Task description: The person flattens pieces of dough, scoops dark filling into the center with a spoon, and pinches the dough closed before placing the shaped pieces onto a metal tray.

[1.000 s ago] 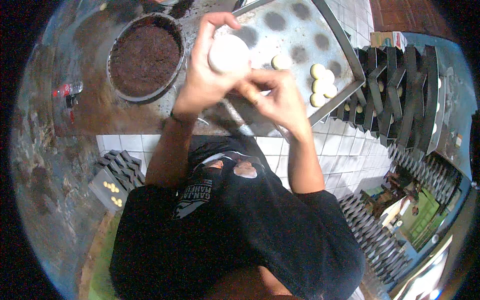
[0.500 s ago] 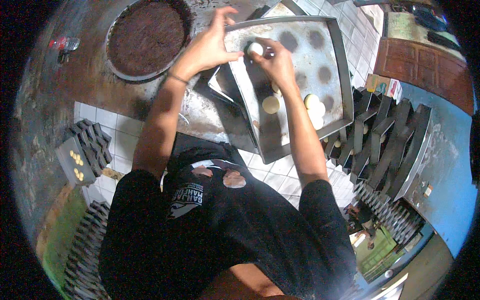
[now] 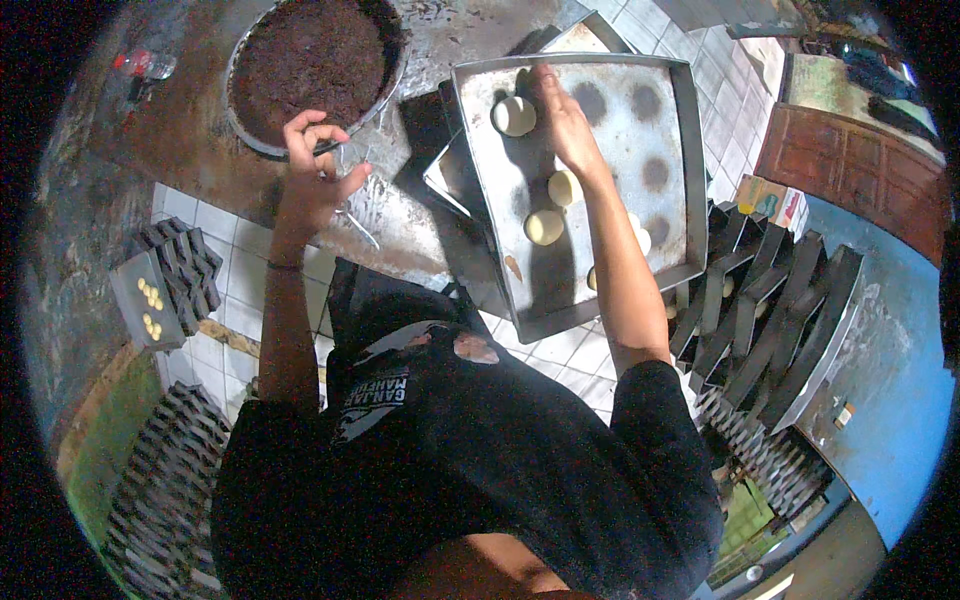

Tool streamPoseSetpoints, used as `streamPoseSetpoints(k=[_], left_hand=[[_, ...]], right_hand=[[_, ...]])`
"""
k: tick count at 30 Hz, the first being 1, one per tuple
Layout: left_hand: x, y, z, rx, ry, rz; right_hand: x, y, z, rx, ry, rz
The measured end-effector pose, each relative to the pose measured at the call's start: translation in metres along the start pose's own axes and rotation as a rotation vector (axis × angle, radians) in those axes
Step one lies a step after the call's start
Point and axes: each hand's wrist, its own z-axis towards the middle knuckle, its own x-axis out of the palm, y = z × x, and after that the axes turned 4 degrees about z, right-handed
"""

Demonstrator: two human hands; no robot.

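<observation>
A square metal baking tray (image 3: 690, 150) lies tilted at an angle, with dark round stains on its bottom. On it are pale dough rounds: one flattened dough round (image 3: 515, 117) near the far left corner, a second dough round (image 3: 564, 188) by my forearm, and a third dough round (image 3: 544, 228) nearer me. My right forearm partly hides others. My right hand (image 3: 568, 125) is stretched flat over the tray, just right of the far dough round. My left hand (image 3: 322, 172), fingers apart and bent, hovers at the near rim of a round pan (image 3: 232, 100) of dark brown crumbly filling (image 3: 312, 70).
Under the baking tray sit more trays (image 3: 447, 178) on the worn table (image 3: 190, 130). A thin pale tool (image 3: 360, 228) lies near my left hand. A clear bottle with a red cap (image 3: 145, 66) is at far left. Crisscross stacks of trays (image 3: 770, 310) stand right and left (image 3: 165, 480).
My left hand has moved left and nearer me, from the tray to the pan. My right hand has let go of the dough ball, now a flattened round on the tray, and its fingers have straightened.
</observation>
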Motion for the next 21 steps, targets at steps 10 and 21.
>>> streamPoseSetpoints(k=[10,21], left_hand=[[0.038,-0.039,0.019,0.203,0.046,-0.015],[0.048,-0.039,0.016,0.126,0.177,-0.209]], right_hand=[[-0.010,0.005,-0.014,-0.239,0.188,-0.316],[-0.053,-0.016,-0.143,-0.358,0.157,-1.131]])
